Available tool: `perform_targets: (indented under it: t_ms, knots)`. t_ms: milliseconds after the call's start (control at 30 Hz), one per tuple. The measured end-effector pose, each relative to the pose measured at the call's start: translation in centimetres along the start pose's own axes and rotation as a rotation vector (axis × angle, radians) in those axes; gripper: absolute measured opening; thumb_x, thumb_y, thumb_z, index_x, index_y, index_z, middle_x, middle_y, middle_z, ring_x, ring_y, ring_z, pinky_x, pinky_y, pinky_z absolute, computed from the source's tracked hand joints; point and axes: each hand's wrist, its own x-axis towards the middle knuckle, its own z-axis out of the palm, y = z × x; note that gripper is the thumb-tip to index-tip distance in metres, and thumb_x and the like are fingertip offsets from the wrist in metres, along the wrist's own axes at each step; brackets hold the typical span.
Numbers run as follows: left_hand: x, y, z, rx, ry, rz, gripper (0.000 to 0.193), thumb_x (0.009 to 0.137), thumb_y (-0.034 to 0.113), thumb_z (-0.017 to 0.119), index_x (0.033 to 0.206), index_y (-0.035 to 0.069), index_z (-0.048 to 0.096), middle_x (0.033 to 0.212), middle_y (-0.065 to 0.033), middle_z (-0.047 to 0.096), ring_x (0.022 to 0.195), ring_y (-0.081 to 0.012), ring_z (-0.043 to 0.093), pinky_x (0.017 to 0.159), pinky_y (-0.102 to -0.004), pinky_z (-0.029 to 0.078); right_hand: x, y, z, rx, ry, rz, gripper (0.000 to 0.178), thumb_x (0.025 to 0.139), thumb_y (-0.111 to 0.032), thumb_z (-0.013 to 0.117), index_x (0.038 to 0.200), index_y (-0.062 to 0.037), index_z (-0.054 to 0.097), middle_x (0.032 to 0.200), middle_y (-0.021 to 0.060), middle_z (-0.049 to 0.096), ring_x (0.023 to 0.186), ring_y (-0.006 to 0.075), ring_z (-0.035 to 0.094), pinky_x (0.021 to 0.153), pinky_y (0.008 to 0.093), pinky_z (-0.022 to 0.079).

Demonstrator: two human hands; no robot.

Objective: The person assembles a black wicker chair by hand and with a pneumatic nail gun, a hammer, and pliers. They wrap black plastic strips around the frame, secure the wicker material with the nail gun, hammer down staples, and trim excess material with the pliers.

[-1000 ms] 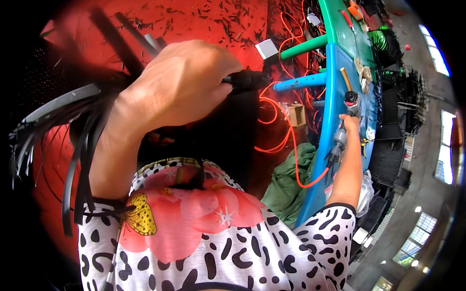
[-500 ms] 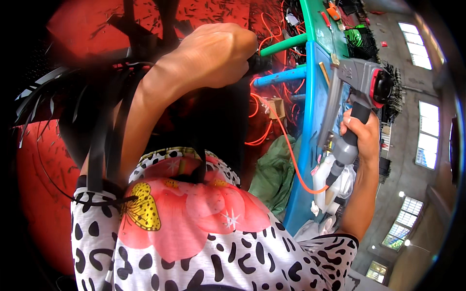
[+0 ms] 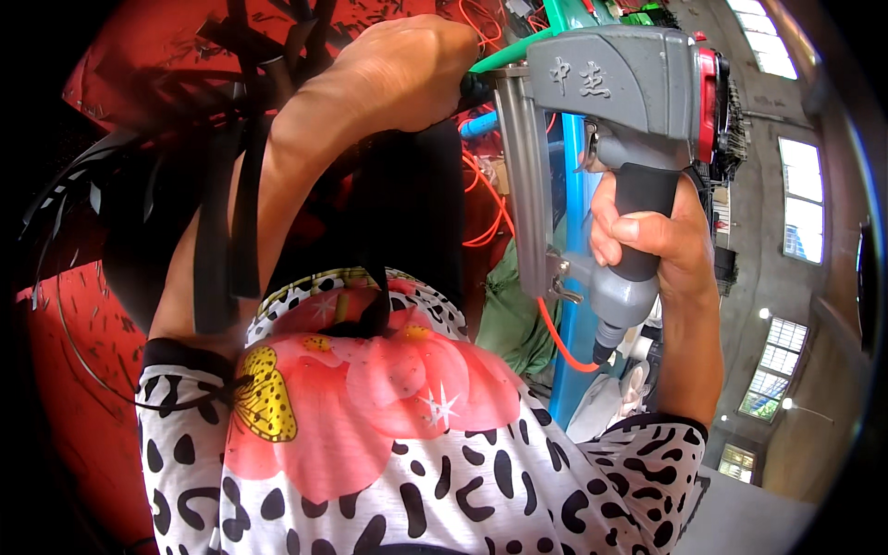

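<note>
My right hand (image 3: 661, 227) is wrapped round the black grip of a grey air nail gun (image 3: 606, 88), held upright at the right. Its nose points left, close to my left hand (image 3: 402, 74). That hand is closed in a fist, and a black piece (image 3: 474, 91) shows at its knuckles; most of what it holds is hidden. Black strips (image 3: 245, 213) hang over my left forearm, and more fan out at the far left. An orange air hose (image 3: 564, 351) joins the bottom of the gun's handle.
A blue table edge (image 3: 571, 185) runs behind the gun, with green (image 3: 509, 51) and blue bars beside it. Green cloth (image 3: 509, 314) lies below the edge. Dark scraps litter the red floor (image 3: 102, 342). White bags (image 3: 610, 398) are near my right elbow.
The nail gun has come left and nearer in my right hand, so its nose is now beside my left fist. My left hand has shifted slightly up and left.
</note>
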Motion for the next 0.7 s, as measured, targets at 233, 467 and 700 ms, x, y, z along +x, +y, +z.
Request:
perform_targets:
  t_ms: [233,467,700]
  knots:
    - [-1.6,-0.9,0.8,1.209,0.391,0.605,0.013,0.069,0.013,0.056,0.066,0.001,0.059,0.060,-0.0092,0.054,0.055,-0.0274,0.056,0.048,-0.0376,0.046,0.5,0.6,0.1,0.024,-0.028,0.016,0.020,0.065,-0.015,0.064,0.075,0.0005,0.057,0.061,0.0073,0.055,0.054,0.0147,0.056,0.054,0.0271,0.044]
    - [-0.8,-0.6,0.8,1.038,0.266,0.543,0.020,0.067,0.020,0.055,0.053,0.007,0.057,0.052,-0.0049,0.049,0.048,-0.0225,0.052,0.041,-0.0370,0.043,1.2,0.3,-0.7,-0.058,-0.070,0.063,0.028,0.067,-0.017,0.063,0.083,0.0031,0.053,0.063,0.0076,0.052,0.051,0.0153,0.054,0.050,0.0289,0.045]
    - [-0.5,-1.3,2.7,-0.031,0.330,0.327,0.011,0.072,0.008,0.054,0.067,-0.001,0.059,0.058,-0.0167,0.056,0.054,-0.0309,0.058,0.050,-0.0376,0.046,1.5,0.3,-0.7,-0.053,-0.124,0.097,0.018,0.072,-0.017,0.058,0.069,0.0007,0.055,0.058,0.0073,0.052,0.049,0.0150,0.053,0.050,0.0281,0.043]
